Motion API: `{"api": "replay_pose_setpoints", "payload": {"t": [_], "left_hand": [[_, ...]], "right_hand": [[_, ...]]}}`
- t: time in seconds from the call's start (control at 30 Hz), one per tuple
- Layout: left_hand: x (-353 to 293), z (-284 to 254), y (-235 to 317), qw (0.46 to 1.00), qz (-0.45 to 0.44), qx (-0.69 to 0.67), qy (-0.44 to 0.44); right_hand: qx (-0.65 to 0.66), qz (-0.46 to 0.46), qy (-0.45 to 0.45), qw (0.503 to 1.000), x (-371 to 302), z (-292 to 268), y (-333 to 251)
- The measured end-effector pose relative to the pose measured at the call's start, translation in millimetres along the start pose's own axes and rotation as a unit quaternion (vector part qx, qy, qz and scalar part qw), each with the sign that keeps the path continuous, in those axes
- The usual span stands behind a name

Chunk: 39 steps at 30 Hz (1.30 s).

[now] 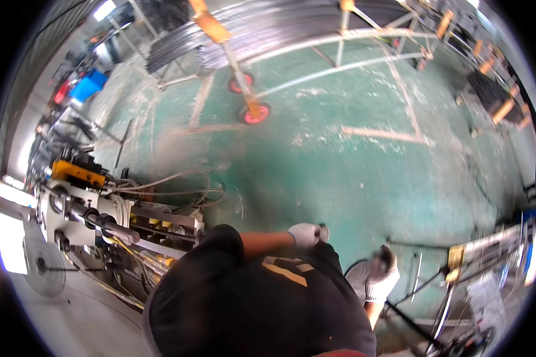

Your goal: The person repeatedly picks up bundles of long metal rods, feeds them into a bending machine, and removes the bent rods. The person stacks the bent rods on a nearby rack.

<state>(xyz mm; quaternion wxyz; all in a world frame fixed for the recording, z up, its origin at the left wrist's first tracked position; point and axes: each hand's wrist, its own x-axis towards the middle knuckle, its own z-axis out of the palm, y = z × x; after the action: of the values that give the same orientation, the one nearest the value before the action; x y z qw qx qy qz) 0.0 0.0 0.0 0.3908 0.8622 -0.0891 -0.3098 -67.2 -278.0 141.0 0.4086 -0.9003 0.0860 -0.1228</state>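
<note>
My left hand (307, 235), in a white work glove with dark finger parts, is held in front of my dark shirt (262, 303). Its fingers look curled, and whatever lies inside them, if anything, is hidden. To the right, beside my body, my right hand (384, 279) wears a similar white and dark glove. Motion blurs its fingers, so their closing and any contents do not show. Neither hand visibly touches the machine (83, 208) at my left or the metal stand (455, 262) at my right.
Across the green floor (315, 160) stands a long wheeled rack (339, 50) loaded with dark, long strips (280, 27). Loose cables (184, 178) loop out by the machine. A fan (41, 262) stands at the lower left, and a blue bin (88, 85) is far left.
</note>
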Motion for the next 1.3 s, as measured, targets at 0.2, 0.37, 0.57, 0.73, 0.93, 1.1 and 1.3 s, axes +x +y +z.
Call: {"api": "replay_pose_setpoints", "payload": {"t": [0.2,0.37,0.57,0.73,0.93,1.1,1.3], "left_hand": [[50.4,-148.0,8.2,0.99,0.02,0.002,0.141],[63.5,-227.5,-70.6,0.913,-0.091,-0.171,0.359],[22.2,-324.4,-198.6,0.864,-0.17,-0.258,0.398],[-17.0,-423.0,-315.2,0.799,-0.154,-0.266,0.516],[-105.4,-579.9,-370.9,0.557,-0.118,-0.552,0.609],[-147.4,-682.3,-460.3,0.531,-0.104,-0.576,0.613],[-196.2,-820.0,-523.3,0.478,-0.093,-0.607,0.629]], "right_hand": [[-0.006,-0.181,-0.115,0.977,208.9,101.8,-57.6],[0.048,-0.326,-0.173,0.928,310.9,212.1,-191.7],[0.121,-0.39,-0.241,0.88,321.6,384.9,-326.8],[0.138,-0.377,-0.327,0.855,312.1,503.8,-412.2],[0.151,-0.475,-0.323,0.805,333.1,628.8,-555.2],[0.174,-0.459,-0.291,0.821,362.5,741.6,-678.2],[0.186,-0.514,-0.141,0.825,390.1,895.8,-789.8]]}}
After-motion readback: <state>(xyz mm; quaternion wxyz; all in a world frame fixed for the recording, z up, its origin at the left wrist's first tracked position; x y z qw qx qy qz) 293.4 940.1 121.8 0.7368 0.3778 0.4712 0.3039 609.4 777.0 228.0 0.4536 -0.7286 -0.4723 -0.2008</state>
